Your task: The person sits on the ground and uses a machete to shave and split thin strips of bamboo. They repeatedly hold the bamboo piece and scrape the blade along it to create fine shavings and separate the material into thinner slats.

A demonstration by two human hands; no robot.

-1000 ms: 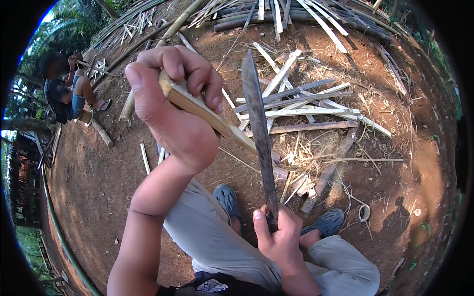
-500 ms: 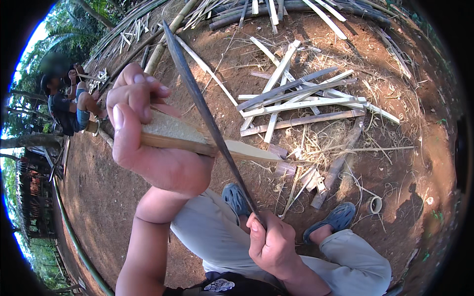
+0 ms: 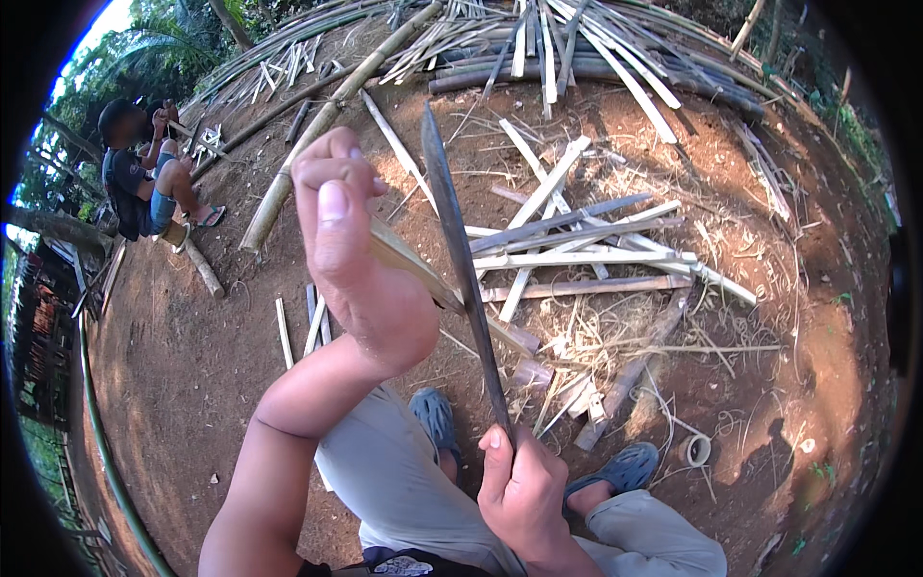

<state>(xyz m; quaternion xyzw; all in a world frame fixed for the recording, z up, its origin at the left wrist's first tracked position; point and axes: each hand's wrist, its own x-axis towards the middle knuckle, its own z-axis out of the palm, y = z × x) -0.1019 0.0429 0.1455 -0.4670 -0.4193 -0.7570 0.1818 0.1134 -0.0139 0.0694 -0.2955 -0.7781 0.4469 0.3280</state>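
Note:
My right hand [image 3: 524, 490] is closed around the handle end of a long dark machete [image 3: 454, 226], whose blade points up and away. My left hand [image 3: 361, 264] is raised beside the blade, fingers curled round a split bamboo strip [image 3: 415, 264]. The strip slants down to the right, and its middle meets the blade's edge or lies just behind it; which of the two, I cannot tell. Much of the strip is hidden by my left hand. Beyond the blade a heap of pale split bamboo strips [image 3: 586, 260] lies crisscrossed on the ground.
Thin shavings [image 3: 615, 356] and a short bamboo ring [image 3: 694, 450] lie on the soil near my shoes. Bamboo poles [image 3: 596, 72] are stacked at the back. A thick pole [image 3: 336, 111] slants behind my left hand. At far left another person [image 3: 144, 173] sits.
My left hand has turned, so the bamboo strip points more away and shows less. The machete stands more upright. The whole view has shifted a little, showing more of the far poles.

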